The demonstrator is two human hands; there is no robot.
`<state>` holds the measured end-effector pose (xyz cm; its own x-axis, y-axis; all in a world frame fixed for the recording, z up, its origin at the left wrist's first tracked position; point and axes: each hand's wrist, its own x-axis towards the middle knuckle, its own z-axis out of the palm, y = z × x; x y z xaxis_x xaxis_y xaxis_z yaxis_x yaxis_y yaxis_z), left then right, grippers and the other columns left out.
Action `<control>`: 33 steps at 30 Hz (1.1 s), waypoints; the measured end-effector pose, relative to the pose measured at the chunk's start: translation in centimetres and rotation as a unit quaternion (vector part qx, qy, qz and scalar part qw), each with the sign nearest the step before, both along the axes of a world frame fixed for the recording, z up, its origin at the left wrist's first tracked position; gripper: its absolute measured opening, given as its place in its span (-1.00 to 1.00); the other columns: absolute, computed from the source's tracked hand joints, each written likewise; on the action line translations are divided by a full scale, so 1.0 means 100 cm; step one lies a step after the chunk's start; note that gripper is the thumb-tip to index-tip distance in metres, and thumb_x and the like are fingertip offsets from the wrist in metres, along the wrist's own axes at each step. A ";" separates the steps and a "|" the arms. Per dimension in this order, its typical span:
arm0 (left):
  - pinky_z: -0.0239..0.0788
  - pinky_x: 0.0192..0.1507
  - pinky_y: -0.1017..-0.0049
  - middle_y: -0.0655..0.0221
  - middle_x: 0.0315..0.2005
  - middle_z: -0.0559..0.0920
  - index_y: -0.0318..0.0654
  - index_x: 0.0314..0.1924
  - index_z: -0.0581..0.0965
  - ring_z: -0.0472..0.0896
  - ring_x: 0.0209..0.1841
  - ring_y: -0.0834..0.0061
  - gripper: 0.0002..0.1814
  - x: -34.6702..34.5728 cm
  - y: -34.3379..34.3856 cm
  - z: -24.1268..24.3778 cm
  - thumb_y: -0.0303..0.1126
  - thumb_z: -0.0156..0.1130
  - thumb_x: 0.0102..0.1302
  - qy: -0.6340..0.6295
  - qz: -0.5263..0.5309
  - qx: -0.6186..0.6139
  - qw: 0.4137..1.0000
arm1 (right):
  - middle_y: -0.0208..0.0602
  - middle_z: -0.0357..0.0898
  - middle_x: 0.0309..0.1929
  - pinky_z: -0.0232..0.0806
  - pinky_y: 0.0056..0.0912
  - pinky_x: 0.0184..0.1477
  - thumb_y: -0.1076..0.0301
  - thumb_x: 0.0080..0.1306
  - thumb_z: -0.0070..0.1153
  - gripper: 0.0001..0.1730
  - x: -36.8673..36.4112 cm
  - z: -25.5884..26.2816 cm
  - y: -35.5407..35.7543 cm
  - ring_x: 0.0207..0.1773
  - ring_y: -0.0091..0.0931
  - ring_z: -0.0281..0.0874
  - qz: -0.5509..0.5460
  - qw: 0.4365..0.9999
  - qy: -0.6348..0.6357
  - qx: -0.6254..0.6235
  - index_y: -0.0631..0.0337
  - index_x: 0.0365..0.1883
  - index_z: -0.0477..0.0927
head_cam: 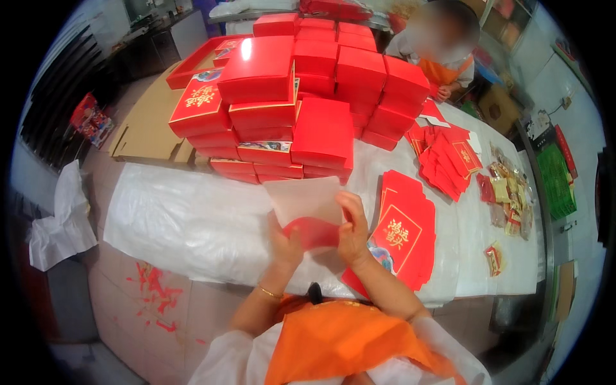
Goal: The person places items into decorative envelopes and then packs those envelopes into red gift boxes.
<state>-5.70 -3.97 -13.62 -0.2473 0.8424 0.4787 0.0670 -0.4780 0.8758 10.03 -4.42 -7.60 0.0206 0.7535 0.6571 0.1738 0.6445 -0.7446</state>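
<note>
Both my hands hold one partly folded box blank of red card over the covered table. Its pale inner face is turned up at the top, and a curved red part shows between my hands. My left hand grips the left edge, thumb on the red part. On the right edge is my right hand, its fingers bent around the card. Just right of that hand lies a fanned pile of flat red box blanks with gold print. Folded red boxes are stacked directly beyond my hands.
A co-worker in an orange apron stands at the far right, hands at red card. More flat red blanks and small wrapped packets lie on the right. Brown cardboard is at the left. Red scraps litter the floor.
</note>
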 end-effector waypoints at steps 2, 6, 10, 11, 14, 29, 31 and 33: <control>0.13 0.41 0.15 -0.02 0.28 0.38 -0.51 0.37 0.26 0.35 0.33 0.15 -0.23 0.010 -0.001 0.011 -0.04 0.21 0.42 0.001 0.026 0.056 0.998 | 0.02 0.41 0.21 0.23 -0.19 0.34 -0.17 0.57 -0.19 -0.33 0.009 -0.003 0.008 0.27 -0.18 0.39 -0.025 1.000 0.012 -0.004 0.28 0.28 0.44; 0.06 0.45 0.17 -0.01 0.31 0.33 -0.49 0.37 0.29 0.29 0.38 0.12 -0.36 0.008 -0.003 0.016 -0.10 0.05 0.53 0.003 -0.034 0.116 0.993 | 0.00 0.43 0.18 0.25 -0.21 0.31 -0.16 0.58 -0.21 -0.34 0.011 -0.001 0.007 0.24 -0.19 0.41 -0.035 0.999 0.023 -0.011 0.29 0.19 0.51; 0.19 0.35 0.21 0.01 0.20 0.43 -0.42 0.24 0.43 0.42 0.24 0.12 -0.53 0.002 -0.002 0.035 -0.18 -0.15 0.59 0.038 -0.011 0.122 0.992 | -0.02 0.45 0.14 0.27 -0.24 0.27 -0.10 0.57 -0.19 -0.41 0.017 0.010 0.004 0.18 -0.23 0.45 0.022 1.000 0.005 -0.002 0.28 0.07 0.59; 0.24 0.31 0.21 0.02 0.16 0.46 -0.40 0.18 0.48 0.45 0.19 0.12 -0.55 0.002 -0.001 0.037 -0.20 -0.19 0.59 0.020 -0.004 0.112 0.994 | -0.03 0.45 0.13 0.27 -0.25 0.26 -0.05 0.57 -0.16 -0.46 0.016 0.015 0.002 0.17 -0.24 0.46 0.030 1.000 0.009 -0.002 0.28 0.04 0.60; 0.24 0.28 0.33 0.16 0.11 0.45 -0.34 0.02 0.52 0.45 0.14 0.28 -0.53 -0.006 -0.002 0.035 -0.13 -0.26 0.58 0.104 0.017 0.078 0.991 | -0.04 0.46 0.12 0.29 -0.30 0.24 0.16 0.52 -0.09 -0.62 0.012 0.021 -0.008 0.13 -0.27 0.48 0.023 0.998 0.014 -0.063 0.28 -0.06 0.63; 0.30 0.27 0.40 0.16 0.03 0.53 -0.38 0.10 0.42 0.49 0.12 0.38 -0.63 0.019 -0.024 0.065 -0.58 -0.13 0.30 -0.253 -0.053 -0.106 0.960 | -0.20 0.52 0.08 0.28 -0.40 0.29 0.70 0.17 -0.29 -0.40 0.012 0.045 0.003 0.19 -0.47 0.46 0.030 0.960 0.073 -0.268 0.32 0.20 0.45; 0.31 0.27 0.39 0.14 0.04 0.53 -0.36 0.08 0.43 0.49 0.13 0.35 -0.66 0.020 -0.026 0.068 -0.58 -0.12 0.32 -0.179 -0.068 -0.073 0.979 | -0.20 0.53 0.11 0.28 -0.39 0.29 0.71 0.14 -0.29 -0.41 0.018 0.039 0.005 0.21 -0.45 0.47 0.049 0.964 0.063 -0.255 0.31 0.14 0.51; 0.32 0.27 0.37 0.13 0.05 0.53 -0.34 0.05 0.45 0.50 0.14 0.33 -0.70 0.019 -0.024 0.065 -0.56 -0.11 0.35 -0.132 -0.070 -0.034 0.988 | -0.19 0.57 0.08 0.32 -0.37 0.25 0.72 0.13 -0.25 -0.46 0.023 0.034 0.006 0.17 -0.39 0.52 0.092 0.974 0.068 -0.197 0.29 0.04 0.57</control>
<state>-3.85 -6.41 -7.14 -0.2350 0.9049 0.3550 -0.2301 -0.4066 0.8841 12.33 -3.86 -4.16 -0.0711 0.9457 0.3172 -0.0348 0.3154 -0.9483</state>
